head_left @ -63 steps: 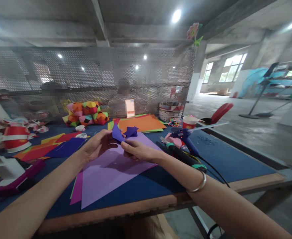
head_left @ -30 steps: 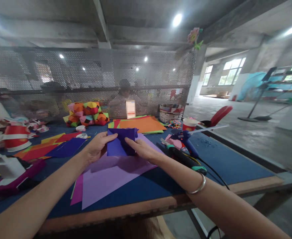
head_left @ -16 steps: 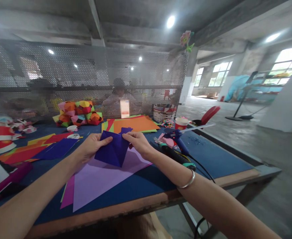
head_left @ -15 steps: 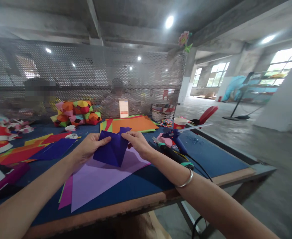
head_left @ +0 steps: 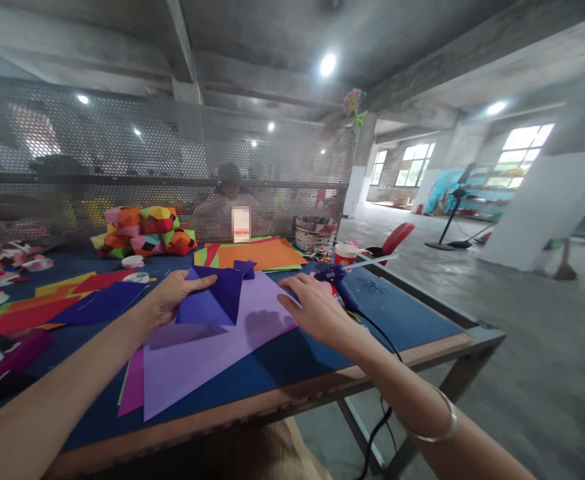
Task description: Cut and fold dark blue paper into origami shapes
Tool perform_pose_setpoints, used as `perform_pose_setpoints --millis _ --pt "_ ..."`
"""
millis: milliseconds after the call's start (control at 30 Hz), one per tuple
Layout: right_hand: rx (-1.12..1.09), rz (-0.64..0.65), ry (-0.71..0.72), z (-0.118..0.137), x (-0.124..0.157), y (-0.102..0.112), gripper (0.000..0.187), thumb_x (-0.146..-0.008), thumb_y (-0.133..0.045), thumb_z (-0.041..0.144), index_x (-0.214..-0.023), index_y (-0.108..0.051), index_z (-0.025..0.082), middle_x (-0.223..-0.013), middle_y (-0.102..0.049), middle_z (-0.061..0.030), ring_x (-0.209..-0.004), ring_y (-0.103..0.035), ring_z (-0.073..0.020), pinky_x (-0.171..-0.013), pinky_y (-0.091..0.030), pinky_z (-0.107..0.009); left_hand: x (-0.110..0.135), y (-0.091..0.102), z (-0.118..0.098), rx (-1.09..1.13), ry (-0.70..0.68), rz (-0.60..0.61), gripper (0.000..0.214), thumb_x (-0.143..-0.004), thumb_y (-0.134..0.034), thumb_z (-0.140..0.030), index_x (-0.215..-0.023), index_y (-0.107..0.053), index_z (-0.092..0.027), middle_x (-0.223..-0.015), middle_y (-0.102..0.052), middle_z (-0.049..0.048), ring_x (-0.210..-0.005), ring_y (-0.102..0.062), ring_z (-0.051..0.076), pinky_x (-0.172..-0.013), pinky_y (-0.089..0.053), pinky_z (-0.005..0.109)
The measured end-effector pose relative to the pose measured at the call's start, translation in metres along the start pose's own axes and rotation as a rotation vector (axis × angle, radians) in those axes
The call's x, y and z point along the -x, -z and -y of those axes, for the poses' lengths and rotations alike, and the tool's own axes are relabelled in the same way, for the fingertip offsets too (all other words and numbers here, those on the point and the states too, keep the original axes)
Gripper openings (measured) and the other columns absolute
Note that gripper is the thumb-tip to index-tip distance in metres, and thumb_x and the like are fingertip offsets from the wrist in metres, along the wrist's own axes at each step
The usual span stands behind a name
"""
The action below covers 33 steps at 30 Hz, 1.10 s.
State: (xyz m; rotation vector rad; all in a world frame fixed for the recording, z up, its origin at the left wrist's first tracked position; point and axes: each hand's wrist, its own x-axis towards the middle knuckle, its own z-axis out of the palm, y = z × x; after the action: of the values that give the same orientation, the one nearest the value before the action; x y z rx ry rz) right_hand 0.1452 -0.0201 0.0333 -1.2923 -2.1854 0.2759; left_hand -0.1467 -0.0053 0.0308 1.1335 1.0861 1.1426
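Between thumb and fingers, my left hand pinches a folded sheet of dark purple paper by its left edge. The folded paper is raised over a stack of lilac paper, on which its shadow falls. My right hand is apart from the paper, palm down with loosely bent, separated fingers, and holds nothing. It hovers over the right corner of the lilac sheet, just left of a blue glue gun. A small cut purple paper piece lies beyond the folded paper. The tool beside the glue gun is mostly hidden by my right hand.
Orange and green sheets, a woven basket and a paper cup stand farther back. Left are folded paper balls and coloured sheets. A mesh screen closes off the back, with people behind it. The glue gun's cable hangs over the table edge.
My right hand has let go of the folded paper and moved right, towards the glue gun. My left hand keeps the paper, shifted slightly left. The view has turned a little to the right.
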Motion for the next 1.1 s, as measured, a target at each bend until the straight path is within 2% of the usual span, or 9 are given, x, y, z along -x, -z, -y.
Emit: perform_pose_setpoints --millis 133,233,433,633,700,833,900,1000,1100 --pt "0.256 -0.034 -0.147 -0.035 0.038 0.015 0.038 -0.097 -0.063 0.017 -0.135 -0.066 0.013 -0.133 -0.067 -0.0238 -0.128 -0.061 -0.0388 -0.107 -0.044 -0.050 0.001 0.002 -0.002 0.008 0.056 -0.033 0.015 -0.096 -0.079 -0.029 -0.099 -0.073 -0.015 -0.085 -0.076 -0.0001 -0.069 -0.072 0.015 -0.066 -0.063 0.030" --pt "0.347 -0.027 -0.217 -0.053 0.054 0.018 0.040 -0.100 -0.060 0.021 -0.139 -0.064 0.011 -0.128 -0.070 -0.0240 -0.124 -0.065 -0.0397 -0.104 -0.048 -0.050 0.000 0.000 -0.001 -0.001 0.081 -0.031 0.017 -0.101 -0.073 -0.029 -0.109 -0.070 -0.014 -0.100 -0.073 0.0020 -0.081 -0.072 0.016 -0.070 -0.064 0.030" --pt "0.356 -0.017 -0.208 -0.057 0.066 0.020 0.044 -0.106 -0.047 0.017 -0.148 -0.055 0.009 -0.134 -0.072 -0.0196 -0.126 -0.067 -0.0334 -0.107 -0.049 -0.045 0.001 0.000 -0.002 -0.022 0.104 -0.038 0.020 -0.101 -0.073 -0.030 -0.113 -0.069 -0.015 -0.105 -0.072 0.0032 -0.084 -0.071 0.017 -0.071 -0.063 0.031" --pt "0.335 -0.033 -0.137 -0.024 0.053 0.008 0.034 -0.106 -0.049 0.021 -0.139 -0.056 0.015 -0.139 -0.070 -0.0158 -0.127 -0.068 -0.0266 -0.106 -0.050 -0.036 0.003 -0.002 -0.003 -0.012 0.064 -0.024 0.019 -0.101 -0.073 -0.031 -0.110 -0.071 -0.014 -0.099 -0.074 0.0020 -0.078 -0.072 0.015 -0.069 -0.063 0.030" --pt "0.347 -0.018 -0.116 -0.012 0.041 -0.002 0.030 -0.105 -0.048 0.017 -0.134 -0.059 0.015 -0.134 -0.072 -0.0164 -0.124 -0.069 -0.0271 -0.103 -0.051 -0.036 0.002 -0.002 -0.003 -0.004 0.045 -0.010 0.017 -0.096 -0.079 -0.030 -0.103 -0.074 -0.016 -0.091 -0.078 0.0015 -0.074 -0.073 0.016 -0.067 -0.061 0.029" --pt "0.410 0.037 -0.097 0.001 0.023 -0.016 0.024 -0.106 -0.047 0.018 -0.121 -0.066 0.016 -0.120 -0.076 -0.0188 -0.115 -0.072 -0.0317 -0.098 -0.052 -0.038 0.001 -0.001 -0.001 0.012 0.018 0.004 0.022 -0.075 -0.097 -0.029 -0.089 -0.081 -0.022 -0.075 -0.081 0.0003 -0.069 -0.076 0.022 -0.063 -0.059 0.030" --pt "0.445 0.056 -0.099 -0.003 0.023 -0.014 0.027 -0.109 -0.043 0.022 -0.119 -0.068 0.018 -0.122 -0.075 -0.0193 -0.117 -0.071 -0.0325 -0.098 -0.051 -0.039 0.001 -0.001 0.000 0.018 0.013 0.005 0.022 -0.075 -0.097 -0.029 -0.090 -0.082 -0.022 -0.077 -0.082 -0.0002 -0.072 -0.077 0.022 -0.067 -0.061 0.030" --pt "0.505 0.057 -0.147 -0.019 0.032 -0.001 0.034 -0.108 -0.039 0.013 -0.130 -0.065 0.015 -0.135 -0.069 -0.0229 -0.128 -0.066 -0.0332 -0.102 -0.048 -0.040 0.002 -0.003 0.000 0.021 0.031 0.004 0.013 -0.086 -0.088 -0.025 -0.095 -0.080 -0.018 -0.083 -0.082 0.0006 -0.071 -0.077 0.018 -0.070 -0.063 0.030" --pt "0.545 0.107 -0.243 -0.038 0.040 0.012 0.028 -0.101 -0.051 0.012 -0.124 -0.067 0.011 -0.119 -0.074 -0.0250 -0.109 -0.074 -0.0358 -0.088 -0.052 -0.040 0.004 -0.006 -0.001 0.040 0.043 -0.007 0.017 -0.082 -0.091 -0.023 -0.092 -0.080 -0.015 -0.082 -0.083 0.0036 -0.065 -0.076 0.019 -0.066 -0.063 0.030"
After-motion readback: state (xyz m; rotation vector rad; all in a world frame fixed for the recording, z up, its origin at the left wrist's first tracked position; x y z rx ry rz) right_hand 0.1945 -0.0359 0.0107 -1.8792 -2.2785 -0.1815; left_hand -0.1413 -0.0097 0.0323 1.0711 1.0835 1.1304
